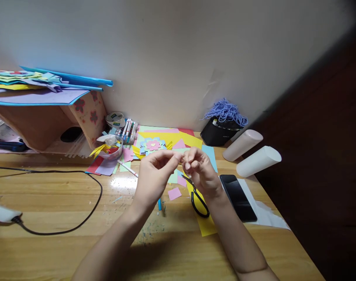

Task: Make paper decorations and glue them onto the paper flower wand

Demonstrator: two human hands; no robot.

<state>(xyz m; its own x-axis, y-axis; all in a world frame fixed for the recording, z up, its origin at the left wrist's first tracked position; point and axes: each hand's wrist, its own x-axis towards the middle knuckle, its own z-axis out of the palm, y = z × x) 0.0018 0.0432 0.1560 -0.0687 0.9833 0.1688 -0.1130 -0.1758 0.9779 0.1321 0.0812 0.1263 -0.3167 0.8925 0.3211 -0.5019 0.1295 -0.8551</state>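
Observation:
My left hand [157, 171] and my right hand [202, 171] meet above the table, fingertips pinched together. Whatever sits between them is too small to make out. Behind the fingers lies a layered paper flower [153, 145] in pink, blue and pale green. Black-handled scissors [199, 201] rest on a yellow paper strip [206, 226], just below my right hand. A small pink paper square [174, 193] lies beneath the gap between my hands. Part of a blue stick [159, 204] shows beside my left wrist.
A phone [238, 197] and two white rolls [259, 160] stand or lie at right. At the back are a black holder [217, 132] with blue yarn, markers [127, 129] and a clear bowl [113, 152] of scraps. A black cable [100, 195] loops across the left, near a box [90, 121].

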